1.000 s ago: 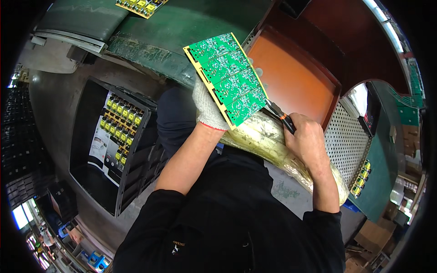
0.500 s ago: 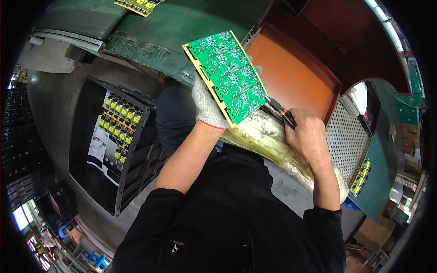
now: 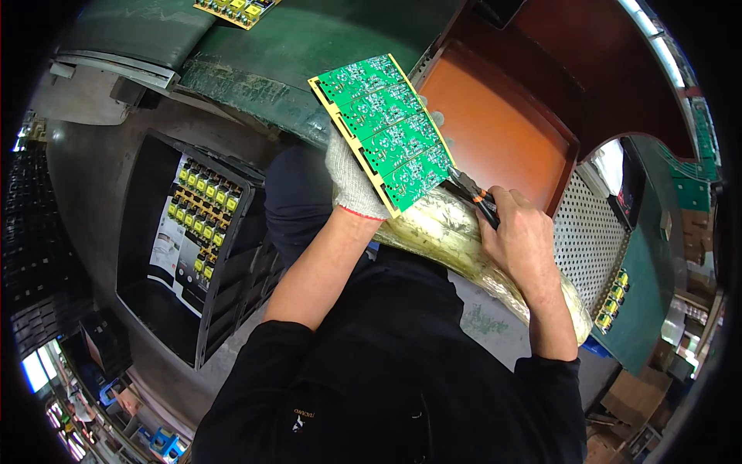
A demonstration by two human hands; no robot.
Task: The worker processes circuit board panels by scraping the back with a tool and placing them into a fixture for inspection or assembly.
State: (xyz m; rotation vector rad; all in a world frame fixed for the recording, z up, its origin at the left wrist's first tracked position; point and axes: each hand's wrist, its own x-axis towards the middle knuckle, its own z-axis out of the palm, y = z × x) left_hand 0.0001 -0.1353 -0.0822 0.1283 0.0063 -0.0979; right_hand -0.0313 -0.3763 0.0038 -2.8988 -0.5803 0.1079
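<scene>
Fingers of your gloved left hand clasp the green circuit board; your right hand grips cutters, trimming its lower edge; steady both.

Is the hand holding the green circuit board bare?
No, the left hand gripping the circuit board wears a white knit glove with a red cuff.

The circuit board sits above the left hand, with the cutters at its right lower corner, above the right hand. A plastic-wrapped edge runs beneath both hands. A tray lies behind to the right; a crate of parts stands left.
</scene>
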